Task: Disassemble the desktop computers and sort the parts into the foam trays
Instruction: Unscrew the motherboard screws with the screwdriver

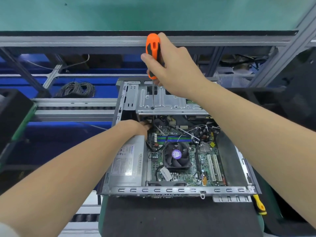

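An open desktop computer case (171, 189) lies flat in front of me, showing its motherboard (196, 168), CPU fan (177, 155) and silver power supply (127, 161). My right hand (172, 67) grips an orange and black screwdriver (152, 53) upright. Its tip meets a screw on the metal drive cage (164, 101) at the case's far end. My left hand (136, 127) reaches into the case under the drive cage, beside the power supply. Its fingers are hidden among the cables there.
A black mat (171, 218) lies under the case's near edge. A yellow-handled tool (259, 205) sits at the case's right corner. Dark foam trays (13, 110) stand left and right (297, 100). A roller conveyor (75, 108) and blue bins with coiled cables (77, 88) lie beyond.
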Demonstrator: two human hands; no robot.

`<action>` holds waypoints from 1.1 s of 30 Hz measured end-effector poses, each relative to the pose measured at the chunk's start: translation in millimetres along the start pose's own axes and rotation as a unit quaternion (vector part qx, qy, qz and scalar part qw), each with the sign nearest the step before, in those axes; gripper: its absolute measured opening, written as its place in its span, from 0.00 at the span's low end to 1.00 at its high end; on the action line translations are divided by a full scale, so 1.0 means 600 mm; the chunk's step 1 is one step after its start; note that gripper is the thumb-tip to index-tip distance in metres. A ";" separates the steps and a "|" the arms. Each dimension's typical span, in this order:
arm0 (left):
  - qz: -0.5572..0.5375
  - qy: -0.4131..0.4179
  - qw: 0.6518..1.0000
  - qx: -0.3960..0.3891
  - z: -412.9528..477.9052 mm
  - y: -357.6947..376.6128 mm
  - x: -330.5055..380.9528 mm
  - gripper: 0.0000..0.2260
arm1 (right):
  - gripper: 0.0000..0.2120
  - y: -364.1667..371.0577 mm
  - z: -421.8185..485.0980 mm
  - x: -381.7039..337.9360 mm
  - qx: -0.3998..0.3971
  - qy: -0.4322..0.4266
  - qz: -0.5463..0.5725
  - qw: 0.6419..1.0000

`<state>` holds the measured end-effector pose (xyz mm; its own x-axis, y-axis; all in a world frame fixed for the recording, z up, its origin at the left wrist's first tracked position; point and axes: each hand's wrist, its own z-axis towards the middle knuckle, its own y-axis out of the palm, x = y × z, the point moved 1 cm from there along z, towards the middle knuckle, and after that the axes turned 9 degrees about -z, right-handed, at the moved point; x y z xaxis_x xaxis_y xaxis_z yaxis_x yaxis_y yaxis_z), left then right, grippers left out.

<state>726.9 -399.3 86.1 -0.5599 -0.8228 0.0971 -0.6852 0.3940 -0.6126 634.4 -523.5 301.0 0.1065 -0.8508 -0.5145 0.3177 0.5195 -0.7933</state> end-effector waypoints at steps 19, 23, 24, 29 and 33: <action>0.017 0.031 0.999 -0.002 -0.073 -0.020 0.020 0.28 | 0.14 -0.026 0.037 -0.008 -0.127 -0.019 -0.023 0.991; -0.078 0.072 0.993 0.059 -0.148 -0.048 0.032 0.26 | 0.09 -0.035 0.058 -0.006 -0.156 0.000 0.000 0.988; -0.104 0.079 0.990 0.057 -0.166 -0.054 0.032 0.25 | 0.08 -0.036 0.062 -0.005 -0.159 -0.006 -0.009 0.987; -0.303 0.120 0.935 0.142 -0.249 -0.100 -0.006 0.11 | 0.08 -0.042 0.075 -0.006 -0.189 -0.029 0.034 0.981; -0.290 0.192 0.847 0.402 -0.277 -0.147 -0.007 0.20 | 0.08 -0.040 0.080 -0.010 -0.191 -0.013 0.013 0.981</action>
<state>712.3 -362.4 270.2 -0.4540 -0.5272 0.7182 -0.4455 -0.5637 -0.6955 671.7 -534.5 338.7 0.1363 -0.8365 -0.5308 -0.0611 0.5277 -0.8472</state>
